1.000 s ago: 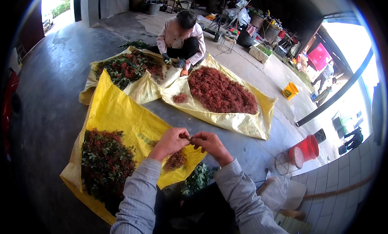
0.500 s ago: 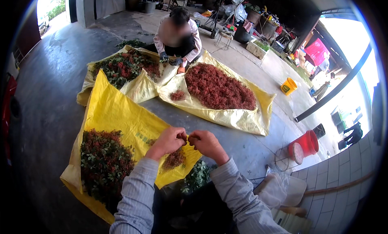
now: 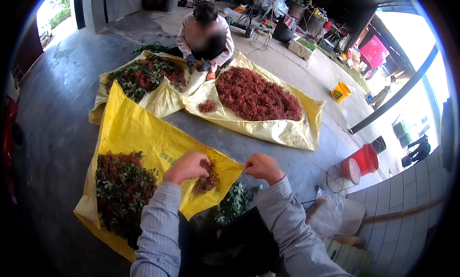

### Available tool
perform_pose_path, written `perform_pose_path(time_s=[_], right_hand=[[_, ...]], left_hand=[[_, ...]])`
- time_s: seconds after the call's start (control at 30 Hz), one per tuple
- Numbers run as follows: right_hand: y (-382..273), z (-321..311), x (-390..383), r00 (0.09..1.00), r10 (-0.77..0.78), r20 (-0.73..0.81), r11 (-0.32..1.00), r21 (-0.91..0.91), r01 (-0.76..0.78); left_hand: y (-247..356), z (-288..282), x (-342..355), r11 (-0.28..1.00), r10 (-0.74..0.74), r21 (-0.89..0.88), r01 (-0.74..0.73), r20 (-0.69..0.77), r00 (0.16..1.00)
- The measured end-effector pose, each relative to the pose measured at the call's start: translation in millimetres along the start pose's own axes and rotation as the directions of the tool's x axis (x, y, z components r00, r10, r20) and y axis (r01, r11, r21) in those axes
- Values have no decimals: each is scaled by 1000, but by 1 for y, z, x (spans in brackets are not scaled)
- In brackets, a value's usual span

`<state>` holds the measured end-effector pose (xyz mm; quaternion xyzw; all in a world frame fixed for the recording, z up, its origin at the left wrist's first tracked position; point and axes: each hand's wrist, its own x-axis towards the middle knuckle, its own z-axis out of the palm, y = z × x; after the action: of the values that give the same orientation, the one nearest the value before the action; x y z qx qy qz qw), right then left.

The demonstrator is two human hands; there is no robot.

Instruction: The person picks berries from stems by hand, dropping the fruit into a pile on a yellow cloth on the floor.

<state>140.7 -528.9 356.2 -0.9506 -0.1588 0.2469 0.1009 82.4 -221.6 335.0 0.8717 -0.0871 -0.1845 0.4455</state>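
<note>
My left hand (image 3: 190, 167), fingers curled together, hangs over a small heap of red berries (image 3: 207, 181) on a yellow woven sheet (image 3: 136, 131); whatever it pinches is hidden. My right hand (image 3: 258, 166) is closed at the sheet's right corner, apart from the left; its fingertips pinch something too small to make out. A large pile of leafy red-berry sprigs (image 3: 120, 195) lies on the left of the sheet, and loose green leaves (image 3: 232, 203) lie on the floor below the right corner.
A co-worker (image 3: 203, 42) in gloves crouches between a sack of leafy sprigs (image 3: 139, 78) and a sack of red berries (image 3: 256, 95). A yellow bucket (image 3: 340, 91), red bucket (image 3: 365, 159) and wire stand (image 3: 335, 179) are at right, clutter (image 3: 306, 23) behind, a tiled surface (image 3: 402, 205) at lower right.
My hands have drawn apart: the left moved left over the small berry heap, the right moved right toward the sheet's corner. The co-worker's hands shifted slightly.
</note>
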Motion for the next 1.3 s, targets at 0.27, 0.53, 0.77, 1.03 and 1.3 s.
perform_pose_path(time_s=[0.27,0.53,0.77,1.03,1.3], right_hand=[[-20,-3,-19,920,-74,-386,933,300,200],[-88,8,1,928,-276,-252,594,714,370],[-111,7,22,940,-322,-116,450,855,259],[-112,8,31,872,-489,-6,366,906,211],[-113,15,33,897,-440,-29,304,936,180]], left_hand=[[25,-14,-3,847,-122,-530,54,-94,988],[15,-15,8,228,-134,-967,-116,-150,980],[16,-19,14,99,-17,-968,-229,-231,973],[24,-23,13,169,44,-952,-254,-250,967],[30,-15,20,381,-86,-835,-396,-459,884]])
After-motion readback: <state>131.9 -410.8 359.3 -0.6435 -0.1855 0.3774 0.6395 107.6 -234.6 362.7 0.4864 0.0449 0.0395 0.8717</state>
